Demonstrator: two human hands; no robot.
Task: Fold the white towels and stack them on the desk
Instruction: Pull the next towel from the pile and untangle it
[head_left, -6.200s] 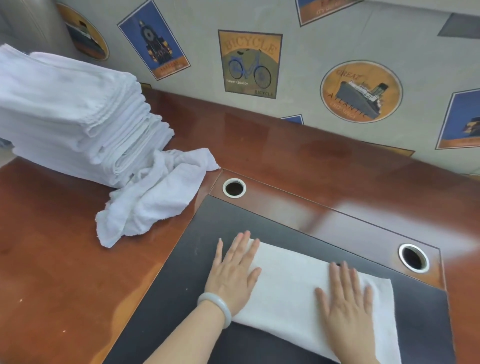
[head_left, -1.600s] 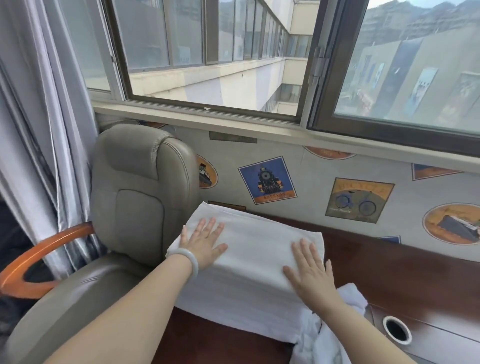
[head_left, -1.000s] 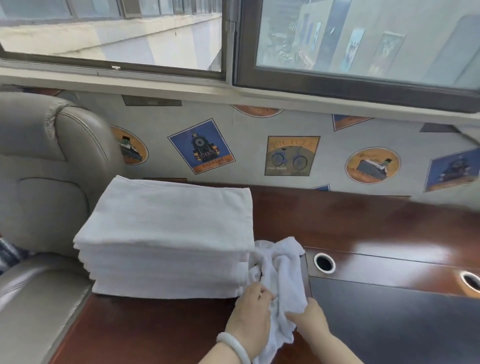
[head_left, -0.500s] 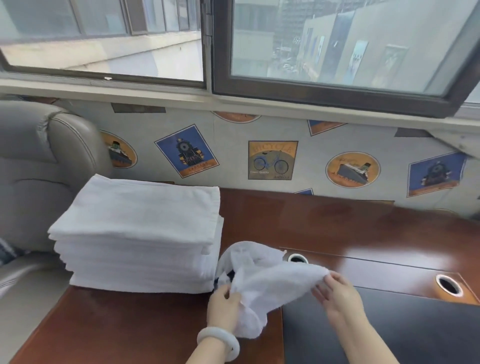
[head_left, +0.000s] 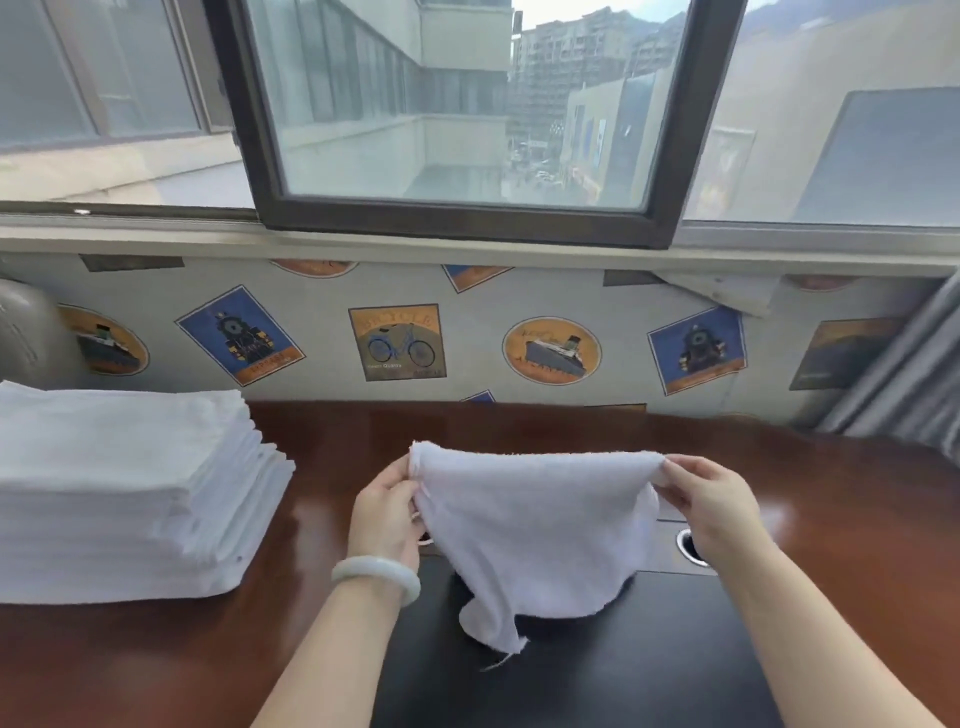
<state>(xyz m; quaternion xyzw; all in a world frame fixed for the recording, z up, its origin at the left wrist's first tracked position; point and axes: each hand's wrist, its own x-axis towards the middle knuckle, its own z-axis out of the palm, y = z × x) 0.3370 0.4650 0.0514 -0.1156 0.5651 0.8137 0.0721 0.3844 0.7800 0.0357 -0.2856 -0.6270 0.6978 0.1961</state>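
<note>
Your left hand (head_left: 387, 512) and right hand (head_left: 714, 501) each pinch an upper corner of the white towel (head_left: 535, 535); it hangs unfolded and limp above the black desk mat (head_left: 623, 670), lower corner drooping. Further left, the stack of folded towels (head_left: 119, 493) rests on the desk (head_left: 831, 493); edges roughly aligned.

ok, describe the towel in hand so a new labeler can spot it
On the red-brown desk under the window, find the black inset pad. Above it hangs one white towel, its top corners pinched by the left hand and right hand. Unlike the folded stack at left, it is unfolded and held up.
</note>
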